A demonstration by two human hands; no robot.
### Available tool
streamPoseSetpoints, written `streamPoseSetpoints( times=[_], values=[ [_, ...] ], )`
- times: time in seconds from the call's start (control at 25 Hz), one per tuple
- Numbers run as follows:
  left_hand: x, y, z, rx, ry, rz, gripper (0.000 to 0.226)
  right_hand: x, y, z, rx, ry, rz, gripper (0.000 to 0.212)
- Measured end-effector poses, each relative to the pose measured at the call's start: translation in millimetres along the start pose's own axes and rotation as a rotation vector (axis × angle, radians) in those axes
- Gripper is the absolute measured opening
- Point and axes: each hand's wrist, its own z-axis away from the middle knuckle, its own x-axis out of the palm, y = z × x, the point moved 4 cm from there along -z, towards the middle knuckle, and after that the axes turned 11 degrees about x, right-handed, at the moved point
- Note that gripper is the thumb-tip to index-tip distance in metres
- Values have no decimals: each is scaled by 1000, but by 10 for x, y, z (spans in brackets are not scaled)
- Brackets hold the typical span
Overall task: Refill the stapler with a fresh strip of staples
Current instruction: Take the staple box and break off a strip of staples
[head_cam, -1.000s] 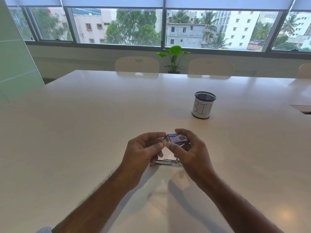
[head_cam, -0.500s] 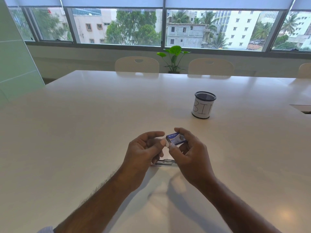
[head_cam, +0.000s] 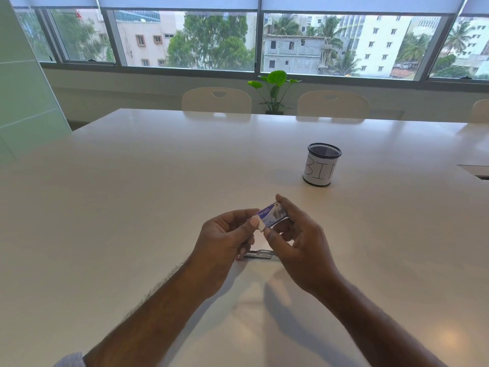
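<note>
A small purple and white staple box (head_cam: pixel 272 215) is held above the table between both hands. My right hand (head_cam: pixel 299 239) grips its far end and underside with fingers and thumb. My left hand (head_cam: pixel 225 239) presses its thumb against the box's white near-left end. The box looks closed. Under the hands a metal stapler (head_cam: pixel 258 254) lies flat on the white table (head_cam: pixel 132 207), mostly hidden by my fingers.
A black mesh cup (head_cam: pixel 322 168) wrapped in paper lettered "BIN" stands at the right, beyond the hands. Pale chairs (head_cam: pixel 217 100) and a potted plant (head_cam: pixel 275 91) line the table's far edge under the windows. A recessed panel (head_cam: pixel 476 172) sits at the table's right edge.
The silver inner tray that stuck out of the box's left end has been pushed in. The box has tilted, its right end higher, and both hands have shifted slightly.
</note>
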Motion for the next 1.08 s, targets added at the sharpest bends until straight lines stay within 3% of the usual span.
streamPoseSetpoints(
  times=[0.28,0.52,1.08],
  values=[
    [-1,-57,-2,-31,-30,29,19,-44,62,-59,21,-2,-43,50],
    [-8,-69,-14,-29,-24,57,26,-29,86,-82,89,-43,-188,47],
    [-4,-20,3,21,11,-21,21,-16,50,-66,108,-53,-243,45]
  ],
)
